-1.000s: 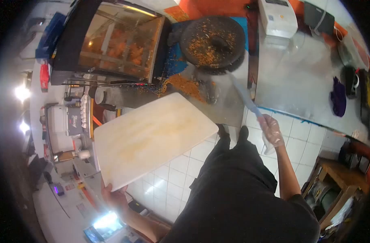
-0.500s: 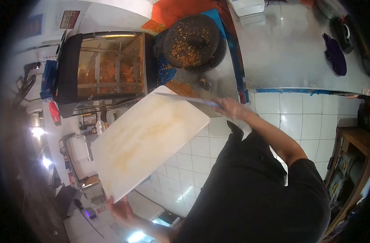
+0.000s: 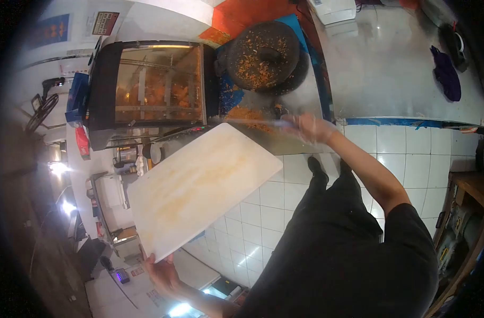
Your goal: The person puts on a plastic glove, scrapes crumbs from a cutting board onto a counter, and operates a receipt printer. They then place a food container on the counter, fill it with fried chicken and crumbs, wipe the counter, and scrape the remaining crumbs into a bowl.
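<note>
A white cutting board [image 3: 199, 185] with yellowish stains is held up over the floor at a slant. My left hand [image 3: 162, 273] grips its near lower corner, fingers closed on the edge. My right hand [image 3: 312, 130], which seems to wear a thin clear glove, is closed round the handle of a knife [image 3: 252, 123]. The blade is smeared by motion and points left, just beyond the board's far edge. Past it, orange-brown crumbs [image 3: 247, 115] lie scattered on the counter beside a dark lidded pot [image 3: 263, 55], its lid also strewn with crumbs.
A glass-fronted display case [image 3: 160, 85] with orange-brown food inside stands beyond the board. A steel counter [image 3: 390, 69] runs along the upper right, with a dark purple cloth [image 3: 446, 74] on it. White floor tiles [image 3: 390, 140] lie below. A wooden shelf [image 3: 467, 185] stands at the right.
The knife has come off the board's surface and moved past its far edge. The right hand has shifted slightly away from the board. The whole view has also shifted a little.
</note>
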Demonstrator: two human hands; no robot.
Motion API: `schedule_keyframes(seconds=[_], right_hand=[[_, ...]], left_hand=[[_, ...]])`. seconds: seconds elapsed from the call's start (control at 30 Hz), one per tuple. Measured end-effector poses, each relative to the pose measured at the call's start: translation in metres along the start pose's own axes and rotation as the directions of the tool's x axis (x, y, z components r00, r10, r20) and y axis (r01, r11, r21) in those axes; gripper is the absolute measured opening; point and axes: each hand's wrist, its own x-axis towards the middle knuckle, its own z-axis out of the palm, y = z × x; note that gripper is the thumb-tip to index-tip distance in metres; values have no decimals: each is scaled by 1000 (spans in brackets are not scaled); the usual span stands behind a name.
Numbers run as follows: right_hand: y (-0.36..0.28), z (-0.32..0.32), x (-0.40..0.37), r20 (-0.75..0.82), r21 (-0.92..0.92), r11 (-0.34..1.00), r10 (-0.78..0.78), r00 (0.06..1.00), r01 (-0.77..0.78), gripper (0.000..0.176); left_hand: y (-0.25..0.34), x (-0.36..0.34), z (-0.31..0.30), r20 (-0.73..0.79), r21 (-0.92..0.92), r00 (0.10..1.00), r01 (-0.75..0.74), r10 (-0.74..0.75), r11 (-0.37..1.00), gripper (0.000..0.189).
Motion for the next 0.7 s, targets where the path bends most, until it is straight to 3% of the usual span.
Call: schedule_keyframes(seconds=[0.07,0.1,0.17,0.2,0.27,0.3,0.37,0.4,0.47,0.57,0.7], right_hand=[[-28,-19,-24,110,66,984,-171,979,164,41],[-21,-9,-22,107,67,983,-175,979,169,41],[10,19,-13,164,-180,984,40,986,-10,38],[19,22,-9,159,-186,983,33,987,-3,38],[26,17,-1,35,-181,973,154,988,-145,36],[28,17,7,25,-187,972,151,988,-143,36],[9,12,22,-235,-138,987,43,971,-77,34],[5,10,34,-244,-143,986,45,969,-82,34],[7,16,58,-409,-209,965,58,911,-156,29],[23,34,64,-441,-248,939,112,891,-240,28],[21,22,-23,-331,-154,984,36,943,-91,32]], left_hand=[[-2,-1,-2,-10,-1,1000,7,-7,1000,40],[-1,-1,-1,-10,-1,1000,1,-1,1000,40],[-5,-6,1,-43,21,999,-25,26,999,42],[-5,-9,5,-44,12,998,-33,33,999,42],[-3,-16,14,-38,58,998,-51,53,997,43],[-3,-14,9,-33,47,998,-56,57,997,43],[-1,-13,-3,-34,31,999,6,-5,1000,43],[-3,-11,-5,-25,24,1000,6,-6,1000,43],[-4,-14,-1,-13,38,1000,-16,17,999,43],[-7,-15,0,-53,-45,997,46,-48,998,44],[-13,-18,-7,-67,-109,995,66,-74,992,57]])
